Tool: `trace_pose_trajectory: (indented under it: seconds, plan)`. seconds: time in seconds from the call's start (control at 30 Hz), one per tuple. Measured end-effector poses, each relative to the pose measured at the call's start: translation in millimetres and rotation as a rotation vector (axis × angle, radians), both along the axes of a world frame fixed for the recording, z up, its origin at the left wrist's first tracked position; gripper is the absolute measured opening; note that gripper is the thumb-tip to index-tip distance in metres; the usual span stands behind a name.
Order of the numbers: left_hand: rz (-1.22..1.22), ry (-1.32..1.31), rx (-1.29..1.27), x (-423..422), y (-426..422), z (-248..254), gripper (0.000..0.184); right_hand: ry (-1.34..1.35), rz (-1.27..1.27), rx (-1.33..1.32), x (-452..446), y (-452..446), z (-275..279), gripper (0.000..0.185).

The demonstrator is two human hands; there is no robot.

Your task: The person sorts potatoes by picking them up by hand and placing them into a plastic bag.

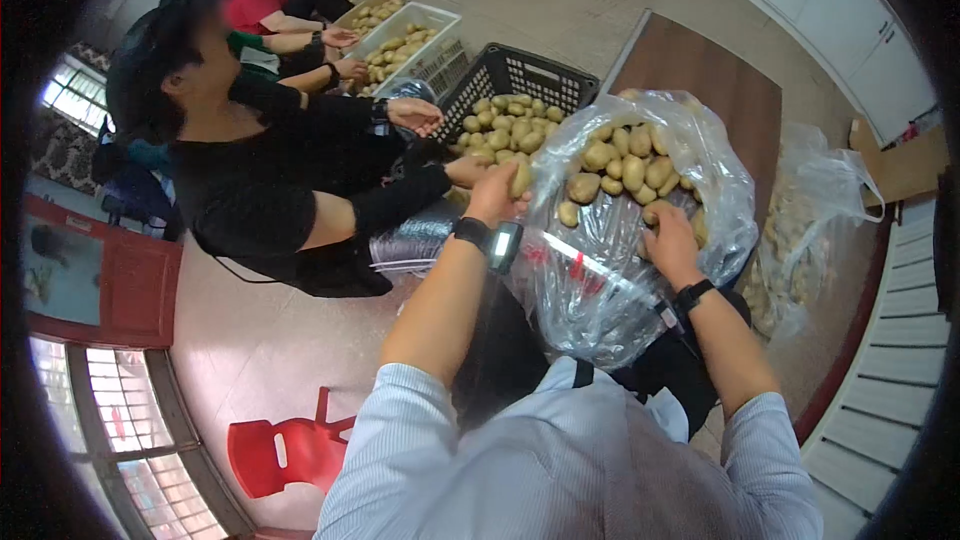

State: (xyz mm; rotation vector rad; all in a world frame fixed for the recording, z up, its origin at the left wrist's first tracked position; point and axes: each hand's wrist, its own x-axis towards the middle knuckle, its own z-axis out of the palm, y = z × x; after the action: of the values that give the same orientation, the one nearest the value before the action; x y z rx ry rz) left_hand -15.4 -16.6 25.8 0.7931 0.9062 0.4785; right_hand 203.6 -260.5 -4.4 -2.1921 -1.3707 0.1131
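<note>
A potato (521,178) is held in my left hand (491,197), whose fingers are closed round it between the black crate and the clear plastic bag. My right hand (675,244) reaches into the open clear plastic bag (592,285), its fingers curled on a potato (655,209) near the pile's front. More potatoes (633,172) lie heaped in the far part of the bag. Left of it, the black crate (575,88) holds many potatoes (505,127). A co-worker's hand (466,171) is close beside my left hand, over the crate's near side.
The bag rests partly on a brown table (705,65). On the left sits a co-worker in black (270,180), with other people behind. White crates (440,22) of potatoes stand beyond. A filled plastic bag (795,240) is at the right, a red chair (290,455) at lower left.
</note>
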Motion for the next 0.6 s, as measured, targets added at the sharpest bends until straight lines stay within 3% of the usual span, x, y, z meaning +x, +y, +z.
trace_pose_trajectory:
  seconds: [0.1,0.33,0.4,0.5,0.6]
  plan:
    - [0.034,0.025,0.007,-9.0,13.4,-11.3,0.030,-0.040,-0.137,-0.254,-5.1,-8.4,8.9,0.025]
    - [0.073,0.134,0.011,-21.7,37.1,-42.7,0.029,-0.246,-0.069,-0.165,-13.2,-14.4,-18.6,0.023]
    - [0.088,0.183,0.039,-21.7,38.4,-41.1,0.029,-0.142,-0.062,-0.401,-11.7,-13.7,-26.2,0.021]
    - [0.016,0.237,0.066,-21.5,31.8,-25.6,0.030,-0.174,0.006,-0.516,-12.6,-12.5,-29.7,0.022]
    - [0.045,0.298,0.090,-23.2,36.5,-35.9,0.030,-0.233,0.034,-0.464,-13.2,-14.5,-38.2,0.022]
